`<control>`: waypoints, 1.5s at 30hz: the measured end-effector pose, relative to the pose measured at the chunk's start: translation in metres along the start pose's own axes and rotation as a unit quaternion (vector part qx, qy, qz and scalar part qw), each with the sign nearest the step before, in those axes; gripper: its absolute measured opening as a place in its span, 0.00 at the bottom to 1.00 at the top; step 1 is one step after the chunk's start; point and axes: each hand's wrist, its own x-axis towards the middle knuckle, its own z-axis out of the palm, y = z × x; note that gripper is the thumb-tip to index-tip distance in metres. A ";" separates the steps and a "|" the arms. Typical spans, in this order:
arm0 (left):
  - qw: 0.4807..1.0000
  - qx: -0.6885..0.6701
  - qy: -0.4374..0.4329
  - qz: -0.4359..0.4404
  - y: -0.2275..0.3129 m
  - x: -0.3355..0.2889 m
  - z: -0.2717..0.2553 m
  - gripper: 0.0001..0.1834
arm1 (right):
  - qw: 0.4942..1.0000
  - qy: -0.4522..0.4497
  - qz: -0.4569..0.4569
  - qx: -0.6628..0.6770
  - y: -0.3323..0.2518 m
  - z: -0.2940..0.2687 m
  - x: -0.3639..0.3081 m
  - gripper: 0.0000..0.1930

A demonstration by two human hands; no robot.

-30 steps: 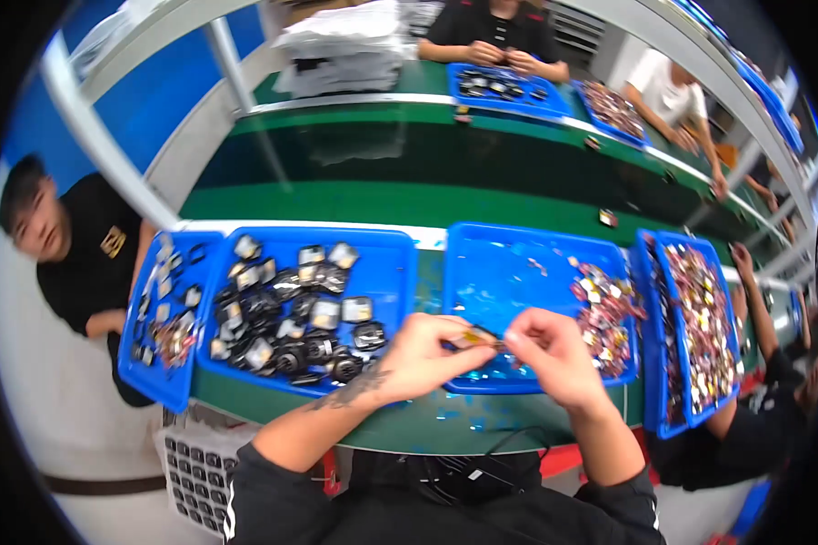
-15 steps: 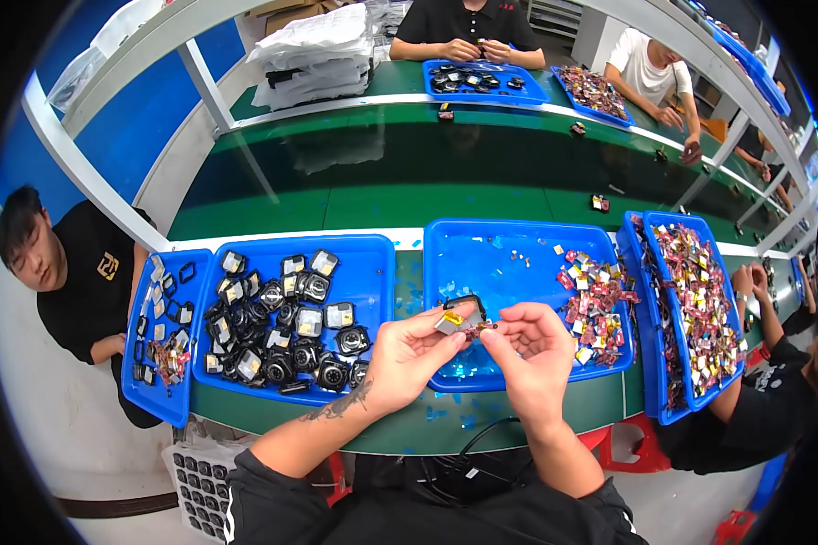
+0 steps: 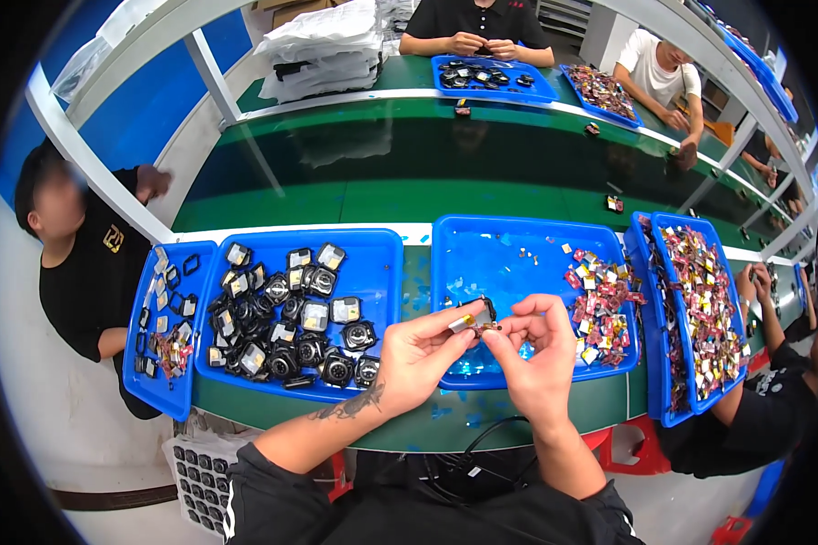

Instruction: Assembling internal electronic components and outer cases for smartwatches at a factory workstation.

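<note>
Head view. Both hands meet over the near edge of the wide blue plastic tray (image 3: 518,263) on the green tabletop (image 3: 409,195). The left hand (image 3: 424,350) has its fingers (image 3: 454,324) pinched on a small black square part with a silvery-yellow face (image 3: 473,315), held just above the tray's front rim. The right hand (image 3: 536,359) sits just beside it, thumb and forefinger pressed together at the part's right edge, touching it; the other fingers curl loosely.

That tray carries a loose pile of small red, yellow and white pieces (image 3: 600,300) along its right side. To the left, a second blue plastic tray (image 3: 382,250) holds many black round and square components (image 3: 291,318). Further left, a narrow blue tray (image 3: 168,381) with small parts. On the right, 2 narrow blue trays heaped with coloured pieces (image 3: 700,309).

Other people sit at the left, right and far side of the tabletop. A stack of white bags (image 3: 323,50) lies at the far left.
</note>
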 end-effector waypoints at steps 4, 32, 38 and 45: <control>1.000 -0.003 -0.004 0.009 -0.004 0.003 0.000 0.25 | 0.996 -0.014 -0.023 -0.083 0.001 0.000 0.002 0.19; 0.791 0.603 0.105 0.006 0.063 -0.002 -0.108 0.08 | 0.863 -0.085 -0.130 -0.482 0.069 -0.023 0.238 0.18; 0.993 -0.045 0.077 -0.077 0.048 0.036 -0.052 0.11 | 0.845 -0.302 -0.088 -0.433 -0.019 -0.063 0.144 0.05; 0.983 -0.112 0.035 -0.144 0.013 0.038 -0.034 0.14 | 0.763 -0.420 -0.059 -0.488 0.003 -0.096 0.041 0.06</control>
